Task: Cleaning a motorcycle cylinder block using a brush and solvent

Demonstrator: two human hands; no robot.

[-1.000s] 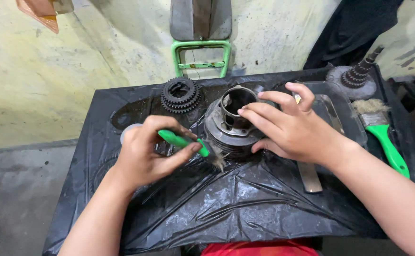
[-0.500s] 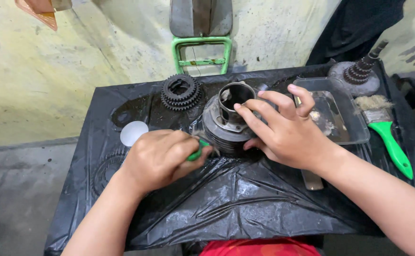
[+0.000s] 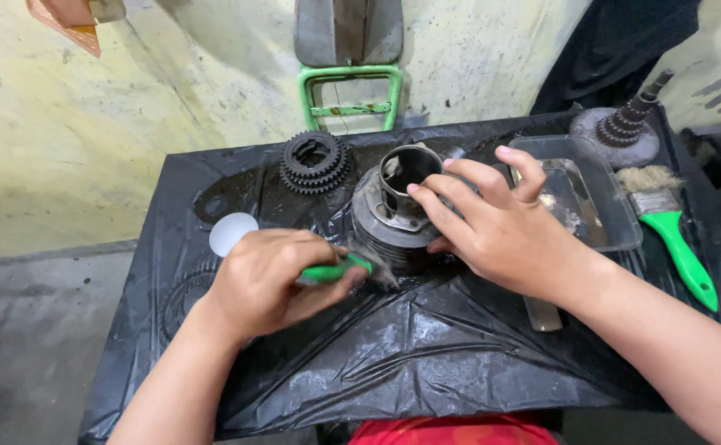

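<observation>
Left hand grips green brush against cylinder; right hand steadies its rim.

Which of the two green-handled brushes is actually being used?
The small brush gripped in the left hand, its bristles against the metal cylinder. The bigger brush lies untouched at the table's right edge.
</observation>
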